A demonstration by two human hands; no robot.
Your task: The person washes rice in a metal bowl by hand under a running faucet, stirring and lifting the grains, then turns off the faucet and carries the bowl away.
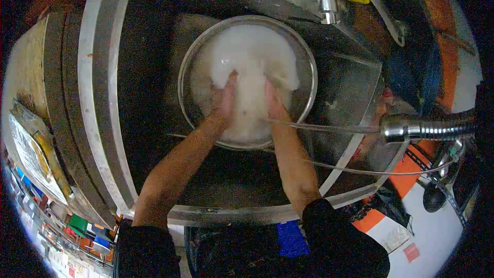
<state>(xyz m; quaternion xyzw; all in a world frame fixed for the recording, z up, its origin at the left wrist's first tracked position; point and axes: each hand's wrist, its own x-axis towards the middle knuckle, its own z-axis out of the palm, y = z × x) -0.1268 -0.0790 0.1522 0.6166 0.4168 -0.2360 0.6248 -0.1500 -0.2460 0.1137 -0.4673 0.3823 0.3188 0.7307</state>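
Observation:
A round metal bowl [313, 67] stands in the sink, filled with cloudy whitish water [249, 118]. In its far half lies a smooth white mass [252, 41] whose kind I cannot tell. My left hand [224, 102] dips into the water on the left, its thumb side up and its fingertips hidden at the white mass. Opposite it, my right hand [275, 103] reaches in on the right, its fingers blurred and largely covered by the cloudy water. The two hands are apart, with milky water between them.
Metal sink rims [98, 82] surround the bowl. A tap [328, 7] projects at the upper right. On the right, a ribbed hose with a chrome end [396, 128] has a thin clear stream running toward the bowl. A wooden surface [31, 62] lies on the left.

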